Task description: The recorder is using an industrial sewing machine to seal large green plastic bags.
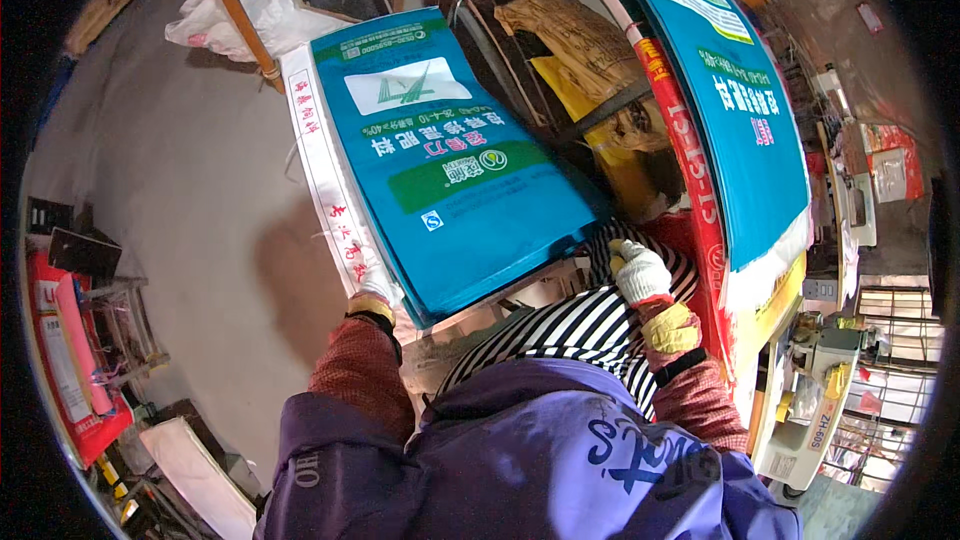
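A stack of flat blue-green printed sacks lies in front of me, on top of white sacks with red lettering whose edge shows along the left side. My left hand, in a white knitted glove, is at the near left corner of the stack. Its fingers are mostly hidden against the white edge. Over my striped trousers, just right of the stack's near right corner, is my right hand in a white glove with yellowed fingertips. Its fingers are curled in, and whatever they may hold is hidden.
To the right stands another pile of blue-green sacks, with a red printed sack along its side. Wrinkled brown material lies between the piles. A sewing-machine-like device sits at the lower right. A wooden leg rises beyond the stack.
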The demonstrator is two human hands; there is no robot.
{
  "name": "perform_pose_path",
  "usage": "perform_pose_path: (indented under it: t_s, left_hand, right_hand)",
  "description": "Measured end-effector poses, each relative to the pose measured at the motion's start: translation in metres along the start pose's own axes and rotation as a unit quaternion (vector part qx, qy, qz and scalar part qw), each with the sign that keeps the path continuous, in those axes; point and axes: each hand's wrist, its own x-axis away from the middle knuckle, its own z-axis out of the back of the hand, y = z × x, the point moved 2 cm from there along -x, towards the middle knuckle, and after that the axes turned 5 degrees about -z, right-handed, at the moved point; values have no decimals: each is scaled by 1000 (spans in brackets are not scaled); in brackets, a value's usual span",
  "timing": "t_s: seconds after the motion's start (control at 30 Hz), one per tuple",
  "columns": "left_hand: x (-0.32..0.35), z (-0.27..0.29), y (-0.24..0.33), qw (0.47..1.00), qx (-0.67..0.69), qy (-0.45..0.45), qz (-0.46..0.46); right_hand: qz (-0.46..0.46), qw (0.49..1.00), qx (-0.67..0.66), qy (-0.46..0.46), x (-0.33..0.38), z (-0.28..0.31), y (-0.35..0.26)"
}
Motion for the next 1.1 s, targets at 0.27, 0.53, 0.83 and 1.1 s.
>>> perform_pose_path:
  t_s: [0.27, 0.53, 0.83, 1.1]
  left_hand:
    - [-10, 28, 8, 777, -521, -215, -281]
    - [-42, 27, -7, 852, -427, -58, -298]
    - [-23, 30, -41, 789, -552, 14, -270]
    - [-25, 22, -35, 720, -636, 3, -278]
  right_hand:
    - [-18, 999, -11, -45, -2, -5, 4]
    - [-28, 999, -12, -42, 3, 1, -3]
    - [-3, 1000, 12, -14, 11, -2, 3]
    - [-18, 994, -96, -56, 8, 2, 0]
